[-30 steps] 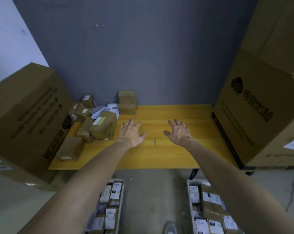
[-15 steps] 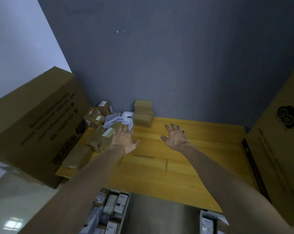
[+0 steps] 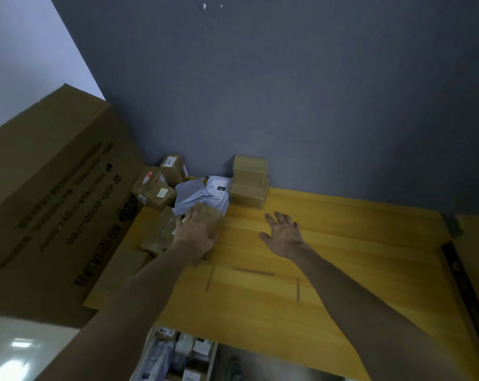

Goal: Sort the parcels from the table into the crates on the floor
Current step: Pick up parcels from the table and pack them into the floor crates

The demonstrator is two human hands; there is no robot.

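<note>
Parcels are piled at the back left of the yellow wooden table (image 3: 315, 270): small brown boxes (image 3: 155, 191), white poly mailers (image 3: 202, 193) and two stacked brown boxes (image 3: 249, 182) against the wall. My left hand (image 3: 195, 231) lies on top of a brown parcel (image 3: 216, 220) at the front of the pile, its fingers spread over the top. My right hand (image 3: 283, 232) hovers over bare table to the right, fingers spread and holding nothing. On the floor below the table edge, a crate (image 3: 147, 347) holds several labelled parcels.
A big printed cardboard box (image 3: 54, 202) leans against the table's left side. Another large carton (image 3: 477, 257) stands at the right edge. A flat brown parcel (image 3: 117, 270) lies at the table's front left. The grey wall (image 3: 287, 92) is directly behind the table.
The view has swung up and left. My left hand has reached forward from open air onto the brown parcel. My right hand has stayed open over the table.
</note>
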